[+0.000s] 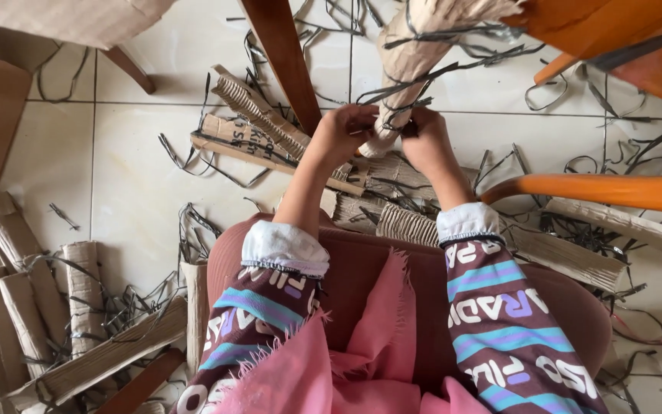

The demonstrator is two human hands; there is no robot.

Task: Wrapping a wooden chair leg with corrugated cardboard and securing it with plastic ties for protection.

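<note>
Cardboard, rolled into a thick tube [414, 61] and bound with dark plastic strapping [423, 80], is clasped at its lower end by both hands. The left hand [340, 132] curls its fingers round the tube's left side; the right hand [423, 142] closes on the right side, the two nearly touching at the tube's base. The tube slants up and away toward the top edge of the view, its far end ragged. Just left of it runs a dark wooden chair leg [283, 61]; on the right, orange wooden rails [599, 190] cross close beside the right forearm, leaving only a narrow gap for the arms. Below the hands lie flattened corrugated pieces [262, 126] and loose strap offcuts [201, 161] on the pale tiled floor [132, 176], which is barest at centre left. More bound cardboard rolls [32, 307] crowd the lower left corner. A pink fringed cloth [369, 337] covers the lap.
</note>
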